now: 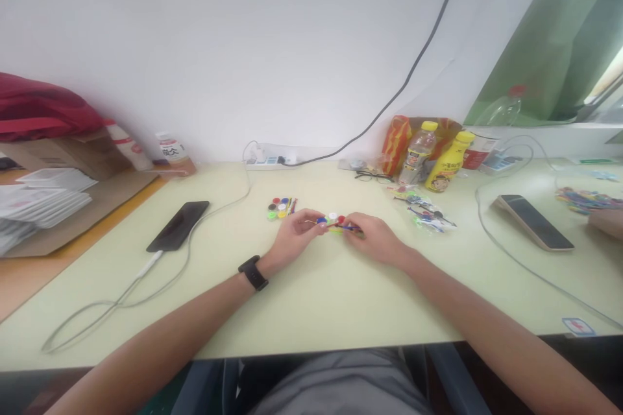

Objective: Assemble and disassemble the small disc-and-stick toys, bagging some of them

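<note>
My left hand (295,233), with a black watch on the wrist, is closed in a pinch at the middle of the table; what lies in its fingertips is too small to make out. Facing it, my right hand (372,235) has its fingers closed on a thin blue stick (352,228). Between the hands are a blue round piece (321,220), a white round piece (333,216), a red round piece (341,219) and some thin coloured pieces, partly hidden by the fingers. Left of them lies a group of several coloured discs (277,209) with thin sticks beside it.
Clear bags of small coloured parts (428,215) lie to the right, near glasses (374,176), a yellow bottle (448,162) and a clear bottle (417,154). A phone (179,225) on a cable (189,253) lies left. Another phone (538,224) and another person's hand (607,224) are far right.
</note>
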The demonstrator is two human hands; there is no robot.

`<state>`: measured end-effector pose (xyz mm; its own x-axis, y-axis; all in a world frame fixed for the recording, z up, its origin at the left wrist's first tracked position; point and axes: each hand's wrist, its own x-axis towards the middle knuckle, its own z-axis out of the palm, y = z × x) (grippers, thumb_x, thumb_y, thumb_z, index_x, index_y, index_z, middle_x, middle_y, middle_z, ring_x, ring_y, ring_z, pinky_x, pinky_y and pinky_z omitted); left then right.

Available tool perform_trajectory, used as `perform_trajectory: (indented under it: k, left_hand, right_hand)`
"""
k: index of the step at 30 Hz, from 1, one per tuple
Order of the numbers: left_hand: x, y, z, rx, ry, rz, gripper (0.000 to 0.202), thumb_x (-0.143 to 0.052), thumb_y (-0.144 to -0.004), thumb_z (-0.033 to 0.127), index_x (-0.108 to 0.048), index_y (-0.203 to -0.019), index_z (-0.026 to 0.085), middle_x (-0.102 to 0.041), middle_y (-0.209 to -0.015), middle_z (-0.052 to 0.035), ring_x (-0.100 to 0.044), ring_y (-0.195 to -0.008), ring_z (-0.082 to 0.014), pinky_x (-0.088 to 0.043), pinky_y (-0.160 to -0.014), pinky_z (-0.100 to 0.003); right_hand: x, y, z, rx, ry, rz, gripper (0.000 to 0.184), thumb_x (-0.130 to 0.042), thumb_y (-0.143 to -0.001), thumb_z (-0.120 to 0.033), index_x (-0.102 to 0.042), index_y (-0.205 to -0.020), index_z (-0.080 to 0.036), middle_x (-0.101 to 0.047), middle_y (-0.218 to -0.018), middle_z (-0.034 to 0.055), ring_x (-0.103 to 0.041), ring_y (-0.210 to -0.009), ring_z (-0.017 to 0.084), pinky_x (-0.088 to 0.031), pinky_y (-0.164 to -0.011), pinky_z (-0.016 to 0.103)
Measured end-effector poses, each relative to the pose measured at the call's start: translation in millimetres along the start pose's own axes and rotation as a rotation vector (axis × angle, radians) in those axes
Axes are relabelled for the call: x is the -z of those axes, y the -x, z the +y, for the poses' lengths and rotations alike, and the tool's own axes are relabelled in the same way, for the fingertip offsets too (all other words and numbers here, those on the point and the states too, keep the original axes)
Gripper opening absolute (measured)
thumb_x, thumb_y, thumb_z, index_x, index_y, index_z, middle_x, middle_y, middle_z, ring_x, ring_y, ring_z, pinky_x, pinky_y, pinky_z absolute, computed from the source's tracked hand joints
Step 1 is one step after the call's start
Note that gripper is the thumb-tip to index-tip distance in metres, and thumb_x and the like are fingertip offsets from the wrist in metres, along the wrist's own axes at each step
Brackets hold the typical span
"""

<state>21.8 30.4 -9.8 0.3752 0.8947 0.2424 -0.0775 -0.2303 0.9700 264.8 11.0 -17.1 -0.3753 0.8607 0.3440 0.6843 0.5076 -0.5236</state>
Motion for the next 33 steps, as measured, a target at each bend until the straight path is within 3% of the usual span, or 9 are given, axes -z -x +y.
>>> perform_trajectory:
  k: [5,8,11,15,22,26,33]
  left_hand:
    - [-0.9,1,0,0.013,-0.004,-0.005,0.037,-0.087,-0.08,0.035,-0.073,-0.107,0.015,-0.077,-0.109,-0.01,-0.076,-0.098,-0.0247,-0.06,-0.095,-0.041]
    - [-1.6,2,0,0.02,0.014,-0.051,0.037,-0.087,-0.079,0.035,-0.072,-0.107,0.015,-0.076,-0.115,-0.0108,-0.075,-0.104,-0.0263,-0.06,-0.098,-0.042]
    - [-1.6,3,1,0.033,0.02,-0.082,0.036,-0.086,-0.081,0.034,-0.071,-0.108,0.015,-0.076,-0.117,-0.0116,-0.075,-0.104,-0.0263,-0.06,-0.098,-0.042]
    - [0.1,3,-1,0.037,0.005,-0.1,0.036,-0.085,-0.082,0.032,-0.072,-0.11,0.015,-0.076,-0.118,-0.0128,-0.075,-0.104,-0.0261,-0.06,-0.097,-0.041]
    - [-1.7,4,-3,0.002,-0.003,-0.173,0.036,-0.082,-0.086,0.031,-0.073,-0.117,0.015,-0.077,-0.116,-0.0127,-0.075,-0.106,-0.0258,-0.059,-0.097,-0.039]
    - [-4.6,6,1,-0.043,-0.065,-0.179,0.035,-0.08,-0.088,0.033,-0.073,-0.117,0.015,-0.077,-0.117,-0.0137,-0.074,-0.107,-0.0261,-0.059,-0.097,-0.039]
    - [-3.9,5,3,-0.073,-0.139,-0.158,0.033,-0.08,-0.088,0.039,-0.074,-0.111,0.016,-0.077,-0.111,-0.0122,-0.074,-0.101,-0.0244,-0.059,-0.093,-0.038]
  right_hand:
    - [6,0,-9,0.108,-0.171,0.097,0.03,-0.038,-0.106,-0.026,-0.063,-0.122,-0.022,-0.064,-0.108,0.0106,-0.064,-0.098,0.023,-0.05,-0.087,0.036]
    - [11,4,-18,0.051,-0.17,0.098,0.035,-0.037,-0.108,-0.031,-0.053,-0.138,-0.026,-0.066,-0.11,0.0083,-0.064,-0.099,0.024,-0.049,-0.089,0.039]
    - [13,8,-25,-0.04,-0.218,0.066,0.026,-0.037,-0.108,-0.033,-0.047,-0.13,-0.024,-0.063,-0.095,0.0031,-0.06,-0.08,0.021,-0.047,-0.075,0.035]
    - [12,9,-30,-0.014,-0.311,0.085,0.014,-0.037,-0.108,-0.031,-0.048,-0.104,-0.024,-0.058,-0.086,0.0007,-0.053,-0.073,0.018,-0.043,-0.068,0.032]
    - [4,6,-40,0.149,-0.408,0.107,0.021,-0.045,-0.105,-0.026,-0.064,-0.114,-0.024,-0.063,-0.101,0.0071,-0.061,-0.087,0.02,-0.048,-0.077,0.034]
    - [-3,8,-40,0.103,-0.487,0.067,0.023,-0.048,-0.103,-0.025,-0.057,-0.124,-0.024,-0.066,-0.107,0.0073,-0.065,-0.095,0.021,-0.052,-0.084,0.036]
    - [-13,5,-29,0.03,-0.535,0.089,0.019,-0.055,-0.1,-0.034,-0.054,-0.116,-0.024,-0.068,-0.104,0.0069,-0.069,-0.091,0.021,-0.057,-0.082,0.038]
